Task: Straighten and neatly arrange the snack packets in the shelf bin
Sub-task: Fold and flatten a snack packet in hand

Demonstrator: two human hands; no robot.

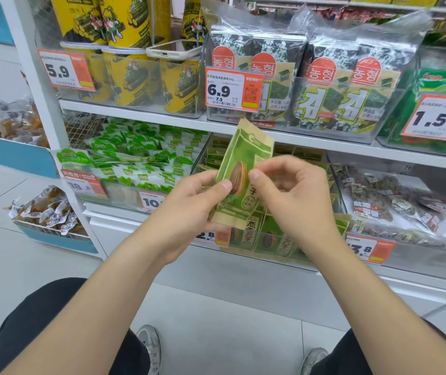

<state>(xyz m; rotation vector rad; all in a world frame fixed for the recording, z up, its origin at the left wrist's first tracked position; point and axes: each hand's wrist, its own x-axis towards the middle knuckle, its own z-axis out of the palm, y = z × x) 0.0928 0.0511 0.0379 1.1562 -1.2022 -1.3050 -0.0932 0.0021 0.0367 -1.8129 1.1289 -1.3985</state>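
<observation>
both the left hand (189, 204) and right hand (289, 190) pinch a green sunflower-seed packet (240, 171), hiding its lower print, above the clear bin (270, 244) whose price tag (211, 236) shows only "2.8".

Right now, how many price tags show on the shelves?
7. Upper shelf: 5.9 tag, 6.9 tag, 1.5 tag. Lower shelf: far-left tag, 10 tag, 2.8 tag partly behind the left hand, far-right tag. Others may be hidden.
</observation>
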